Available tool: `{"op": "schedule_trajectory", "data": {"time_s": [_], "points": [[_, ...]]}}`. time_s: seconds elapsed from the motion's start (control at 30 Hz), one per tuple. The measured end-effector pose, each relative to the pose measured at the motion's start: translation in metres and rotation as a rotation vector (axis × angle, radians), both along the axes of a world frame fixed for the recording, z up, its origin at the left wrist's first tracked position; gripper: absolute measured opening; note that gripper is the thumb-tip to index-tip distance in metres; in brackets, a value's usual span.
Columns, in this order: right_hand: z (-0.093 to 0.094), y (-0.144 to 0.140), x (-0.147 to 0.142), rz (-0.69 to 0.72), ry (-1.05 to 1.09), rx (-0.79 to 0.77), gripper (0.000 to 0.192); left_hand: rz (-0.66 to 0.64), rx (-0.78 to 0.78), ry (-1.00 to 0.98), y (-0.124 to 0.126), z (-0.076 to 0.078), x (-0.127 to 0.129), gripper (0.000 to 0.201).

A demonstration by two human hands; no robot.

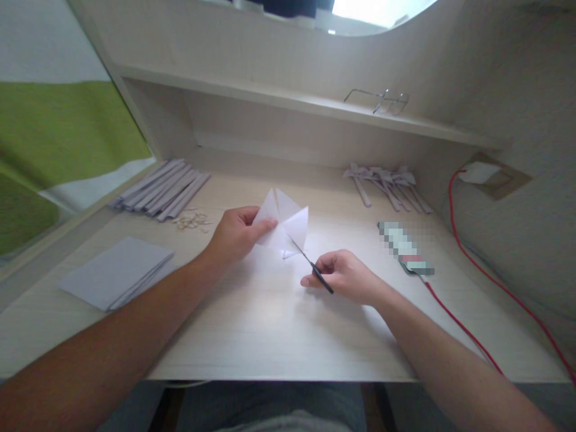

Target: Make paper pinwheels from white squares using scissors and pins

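My left hand (237, 234) pinches a folded white paper (284, 223) with pointed flaps, holding it just above the pale wooden desk (270, 324). My right hand (344, 277) grips small black scissors (310, 264). Their thin blades point up and left and touch the paper's lower edge. A small white paper piece lies under the blades on the desk.
A stack of white sheets (117, 271) lies at the front left. Folded paper strips (162, 191) and small scraps (192, 221) sit behind it. Finished paper pieces (387, 185) lie at the back right. A phone (405, 247) with a red cable (477, 264) is at the right. Glasses (378, 99) rest on the shelf.
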State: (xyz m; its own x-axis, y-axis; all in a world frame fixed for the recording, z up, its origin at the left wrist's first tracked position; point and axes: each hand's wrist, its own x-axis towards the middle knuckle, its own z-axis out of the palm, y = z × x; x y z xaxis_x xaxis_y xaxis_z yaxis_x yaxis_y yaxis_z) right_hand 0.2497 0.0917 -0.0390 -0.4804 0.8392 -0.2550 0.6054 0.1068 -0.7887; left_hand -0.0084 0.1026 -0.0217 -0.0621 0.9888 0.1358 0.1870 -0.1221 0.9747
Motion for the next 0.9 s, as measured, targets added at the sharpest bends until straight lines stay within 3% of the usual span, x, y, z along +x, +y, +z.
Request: {"op": "schedule_trajectory", "data": {"time_s": [0.1,0.23,0.33,0.67,0.9], "points": [[0.003,0.008,0.007,-0.016,-0.060,0.064,0.043,0.083,0.031,-0.067,0.006,-0.004,-0.004,0.026],[0.005,0.020,0.016,-0.245,-0.198,0.305,0.052,0.111,0.037,-0.166,0.014,-0.011,-0.006,0.032],[0.005,0.025,0.021,-0.274,-0.323,0.373,0.044,0.112,0.030,-0.193,0.012,-0.013,-0.002,0.034],[0.018,0.032,0.026,-0.112,-0.424,0.230,0.034,0.125,-0.056,-0.270,-0.038,-0.010,0.010,0.043],[0.041,0.031,0.025,0.061,-0.555,0.191,0.011,0.070,-0.061,-0.351,-0.029,-0.017,0.016,0.041]]}}
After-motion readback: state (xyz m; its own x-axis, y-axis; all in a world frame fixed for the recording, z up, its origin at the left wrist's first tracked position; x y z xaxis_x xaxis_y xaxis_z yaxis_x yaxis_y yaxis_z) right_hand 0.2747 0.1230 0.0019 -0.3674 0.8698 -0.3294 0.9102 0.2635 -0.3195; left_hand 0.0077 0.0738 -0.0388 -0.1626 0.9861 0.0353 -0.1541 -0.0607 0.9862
